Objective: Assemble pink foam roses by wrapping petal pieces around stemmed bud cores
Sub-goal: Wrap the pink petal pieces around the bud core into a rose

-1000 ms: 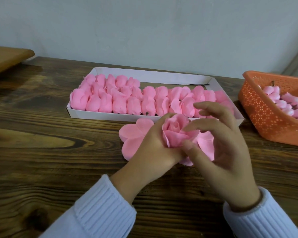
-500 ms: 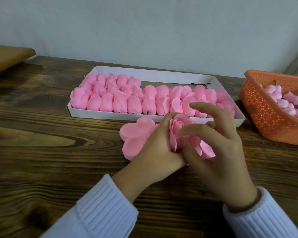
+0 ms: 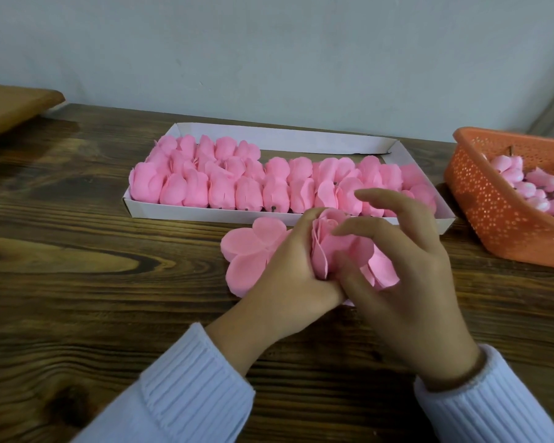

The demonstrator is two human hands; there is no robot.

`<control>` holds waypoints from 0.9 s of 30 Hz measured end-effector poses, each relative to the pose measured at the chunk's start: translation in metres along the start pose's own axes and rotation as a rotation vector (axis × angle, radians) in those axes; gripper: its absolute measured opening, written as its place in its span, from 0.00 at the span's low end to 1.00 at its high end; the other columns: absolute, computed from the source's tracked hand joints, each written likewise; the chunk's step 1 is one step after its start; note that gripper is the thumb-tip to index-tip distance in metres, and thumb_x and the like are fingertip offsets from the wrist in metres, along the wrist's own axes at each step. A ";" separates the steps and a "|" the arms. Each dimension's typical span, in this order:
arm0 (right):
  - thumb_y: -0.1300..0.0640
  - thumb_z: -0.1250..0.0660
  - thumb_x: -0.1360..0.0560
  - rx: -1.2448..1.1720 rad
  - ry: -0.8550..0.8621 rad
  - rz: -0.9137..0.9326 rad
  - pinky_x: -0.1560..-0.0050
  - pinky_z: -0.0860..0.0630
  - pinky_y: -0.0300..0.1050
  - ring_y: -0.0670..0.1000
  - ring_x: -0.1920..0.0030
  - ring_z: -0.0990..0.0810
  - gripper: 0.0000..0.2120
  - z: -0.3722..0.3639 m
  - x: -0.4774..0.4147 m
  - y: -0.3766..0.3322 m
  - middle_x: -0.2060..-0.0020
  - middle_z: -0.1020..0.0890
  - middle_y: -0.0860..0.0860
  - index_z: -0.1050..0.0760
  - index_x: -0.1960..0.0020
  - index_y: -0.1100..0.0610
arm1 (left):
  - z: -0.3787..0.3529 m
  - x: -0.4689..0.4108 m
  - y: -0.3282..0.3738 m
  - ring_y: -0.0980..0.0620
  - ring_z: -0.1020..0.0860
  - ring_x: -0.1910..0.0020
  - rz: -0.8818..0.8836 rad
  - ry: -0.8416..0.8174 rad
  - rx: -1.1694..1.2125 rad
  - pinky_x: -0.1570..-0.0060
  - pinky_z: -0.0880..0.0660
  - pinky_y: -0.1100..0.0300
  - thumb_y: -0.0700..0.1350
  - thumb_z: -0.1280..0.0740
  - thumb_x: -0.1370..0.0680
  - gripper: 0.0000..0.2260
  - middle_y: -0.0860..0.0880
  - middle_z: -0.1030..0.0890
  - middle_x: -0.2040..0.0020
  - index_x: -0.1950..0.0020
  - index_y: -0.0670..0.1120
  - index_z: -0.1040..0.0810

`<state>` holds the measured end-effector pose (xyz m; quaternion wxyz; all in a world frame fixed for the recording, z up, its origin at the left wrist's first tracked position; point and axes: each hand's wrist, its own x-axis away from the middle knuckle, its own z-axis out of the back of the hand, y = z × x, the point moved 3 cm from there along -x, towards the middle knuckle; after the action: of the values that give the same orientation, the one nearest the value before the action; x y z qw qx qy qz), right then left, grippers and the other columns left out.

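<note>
A pink foam rose [image 3: 331, 243] stands between my two hands just in front of the white tray. My left hand [image 3: 288, 270] grips it from the left, fingers curled round its base. My right hand [image 3: 406, 270] pinches its outer petals, thumb low against the rose and index finger curved over the top. Flat pink petal pieces [image 3: 253, 247] lie on the table under and left of my hands, and more petal edges [image 3: 384, 270] show behind my right thumb. The stem is hidden.
A white cardboard tray [image 3: 205, 214] holds several rows of finished pink roses [image 3: 224, 183]. An orange perforated basket [image 3: 486, 206] at the right holds pale pink buds [image 3: 521, 187]. A brown board [image 3: 10, 107] lies at the far left on the dark wooden table [image 3: 93, 298].
The petals have been drawn closer round the rose, which now stands narrower and more upright. My right thumb has moved in against its base; both hands stay in place.
</note>
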<state>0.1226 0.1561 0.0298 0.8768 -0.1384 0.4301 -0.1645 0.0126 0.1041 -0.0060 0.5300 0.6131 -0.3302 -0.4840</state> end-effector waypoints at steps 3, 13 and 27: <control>0.67 0.29 0.34 0.003 -0.006 0.013 0.44 0.30 0.44 0.58 0.40 0.27 0.10 0.000 0.000 0.000 0.40 0.26 0.54 0.20 0.54 0.58 | 0.000 0.000 0.000 0.54 0.19 0.49 0.010 -0.009 0.001 0.56 0.21 0.61 0.37 0.30 0.35 0.26 0.53 0.19 0.50 0.38 0.51 0.29; 0.59 0.39 0.33 -0.138 -0.028 -0.075 0.40 0.32 0.41 0.54 0.38 0.26 0.08 0.003 -0.001 0.002 0.42 0.24 0.55 0.23 0.58 0.57 | -0.005 0.002 0.006 0.58 0.19 0.60 0.062 -0.119 0.250 0.64 0.24 0.65 0.29 0.38 0.37 0.28 0.56 0.19 0.60 0.39 0.47 0.30; 0.63 0.36 0.32 -0.577 -0.058 -0.228 0.38 0.30 0.49 0.52 0.36 0.26 0.04 0.007 -0.001 0.003 0.42 0.23 0.53 0.25 0.61 0.55 | -0.003 0.000 0.007 0.44 0.30 0.57 0.280 -0.142 0.713 0.57 0.25 0.54 0.43 0.40 0.29 0.16 0.39 0.29 0.54 0.43 0.40 0.27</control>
<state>0.1275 0.1604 0.0333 0.7892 -0.4336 0.4155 -0.1286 0.0161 0.1039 0.0005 0.3203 0.6729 -0.5940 -0.3031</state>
